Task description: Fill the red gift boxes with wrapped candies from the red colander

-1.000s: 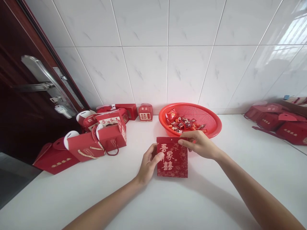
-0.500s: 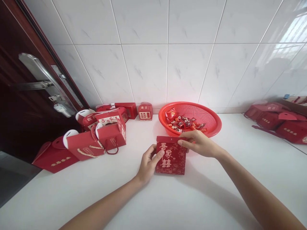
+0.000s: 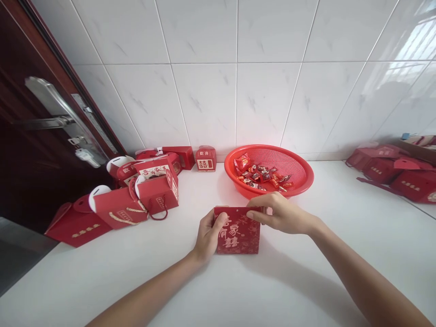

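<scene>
A red paper box with pale characters (image 3: 238, 238) stands on the white table, in the lower middle of the head view. My left hand (image 3: 208, 234) holds its left side, the thumb on the front face and the fingers behind. At the top right edge, my right hand (image 3: 277, 213) pinches the box between thumb and fingers. The fingertips behind the box are hidden. A small hole shows near the middle of its top edge. Just beyond my right hand lies a red plastic basket (image 3: 303, 181) with wrapped candies (image 3: 265, 175) inside.
Red gift boxes (image 3: 119, 206) cluster at the left beside a dark door with a silver handle (image 3: 61, 109). One small red box (image 3: 205, 159) stands by the tiled wall. More red boxes (image 3: 412, 184) lie at the far right of the white table (image 3: 190, 290).
The box has come slightly nearer and to the left, held in both hands. My left thumb has moved up towards its top edge. My right hand has shifted down and left with it.
</scene>
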### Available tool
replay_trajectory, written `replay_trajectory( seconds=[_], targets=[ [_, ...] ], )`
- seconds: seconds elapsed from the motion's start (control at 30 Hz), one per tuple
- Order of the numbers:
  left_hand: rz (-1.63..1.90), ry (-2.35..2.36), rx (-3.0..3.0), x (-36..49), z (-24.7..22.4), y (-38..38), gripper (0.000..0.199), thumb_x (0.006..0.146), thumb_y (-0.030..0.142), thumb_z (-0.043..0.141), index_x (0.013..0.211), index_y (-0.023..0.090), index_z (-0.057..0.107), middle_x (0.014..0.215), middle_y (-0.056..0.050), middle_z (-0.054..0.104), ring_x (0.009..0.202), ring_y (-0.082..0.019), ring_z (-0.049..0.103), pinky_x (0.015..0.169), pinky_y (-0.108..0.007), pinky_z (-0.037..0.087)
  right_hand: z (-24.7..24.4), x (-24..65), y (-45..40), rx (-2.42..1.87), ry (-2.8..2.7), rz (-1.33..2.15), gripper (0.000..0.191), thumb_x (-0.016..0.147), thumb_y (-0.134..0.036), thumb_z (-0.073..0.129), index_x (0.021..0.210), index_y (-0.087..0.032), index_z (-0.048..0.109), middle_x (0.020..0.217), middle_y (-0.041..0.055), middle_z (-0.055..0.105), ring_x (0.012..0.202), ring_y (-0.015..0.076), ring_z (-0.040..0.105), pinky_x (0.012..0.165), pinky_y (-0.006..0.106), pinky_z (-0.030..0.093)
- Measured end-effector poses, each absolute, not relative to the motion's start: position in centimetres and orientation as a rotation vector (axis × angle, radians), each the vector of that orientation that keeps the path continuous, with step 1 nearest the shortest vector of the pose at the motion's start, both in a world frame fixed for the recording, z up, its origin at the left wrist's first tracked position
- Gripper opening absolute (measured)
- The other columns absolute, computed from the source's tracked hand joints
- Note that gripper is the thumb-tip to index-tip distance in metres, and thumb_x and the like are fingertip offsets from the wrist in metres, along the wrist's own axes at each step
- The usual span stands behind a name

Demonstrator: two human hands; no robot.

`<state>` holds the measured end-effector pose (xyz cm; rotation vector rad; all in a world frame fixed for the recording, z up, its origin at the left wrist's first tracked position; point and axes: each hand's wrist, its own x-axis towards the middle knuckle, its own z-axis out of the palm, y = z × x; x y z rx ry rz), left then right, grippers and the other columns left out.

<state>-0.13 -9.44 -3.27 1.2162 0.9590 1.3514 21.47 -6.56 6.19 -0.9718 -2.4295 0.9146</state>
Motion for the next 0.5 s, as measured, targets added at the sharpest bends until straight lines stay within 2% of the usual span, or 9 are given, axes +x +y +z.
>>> replay_trajectory(
  seconds=[0.2,0.5],
  targets=[
    [1.354,0.998,1.207,-0.08,-3.33,-9.49,0.047,0.082,0.064,0.067,0.076,0.018,0.061,0.071,-0.001,0.066,0.066,-0.017,0.059,0.062,-0.029,0.051,5.82,21.54,-6.23,-0.941,-2.424,0.927,0.038,0.099,-0.036,0.047,0.065,-0.02,0.04,0.061,-0.0041,0.042,0.055,0.0101,0.036,0.052,0.025,0.031],
    [1.373,1.028,1.222,-0.15,-3.82,-9.34,0.05,0.08,0.066,0.067,0.072,0.018,0.06,0.068,-0.001,0.063,0.065,-0.017,0.058,0.061,-0.029,0.051,5.69,21.48,-6.18,-0.922,-2.422,0.938,0.037,0.099,-0.037,0.048,0.066,-0.019,0.046,0.062,-0.0018,0.052,0.056,0.011,0.044,0.055,0.026,0.034]
  ],
)
